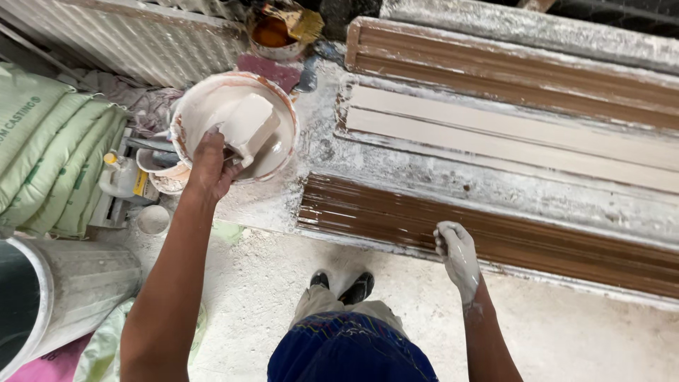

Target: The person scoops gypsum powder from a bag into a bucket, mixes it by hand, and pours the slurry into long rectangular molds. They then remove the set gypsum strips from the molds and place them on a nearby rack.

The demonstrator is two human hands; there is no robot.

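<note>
Nearest to the camera we are seeing our own blue shorts [351, 350] and two dark shoes [344, 285] standing on the dusty floor [566, 339]. Going from the left, green sacks [49, 148] are lying stacked, and a grey bucket [64, 290] is standing just below them. Our left hand [210, 164] is reaching into the white bowl [233, 127], which is resting on the corner of the desk [453, 177], close to us so the arm can get in easily. The fingers are closing around a pale flat scraper [249, 126] loaded with white paste, and it is tilting inside the bowl, probably so the paste is staying on it. Behind the bowl a small tin with brown liquid [274, 32] is standing. To the right, long brown moulds [495, 240] are lying side by side along the desk, one of them [509, 138] already filled with pale paste. Our right hand [458, 256], coated white, is resting on the near brown mould, fingers loosely curled and holding nothing, perhaps to steady us.
</note>
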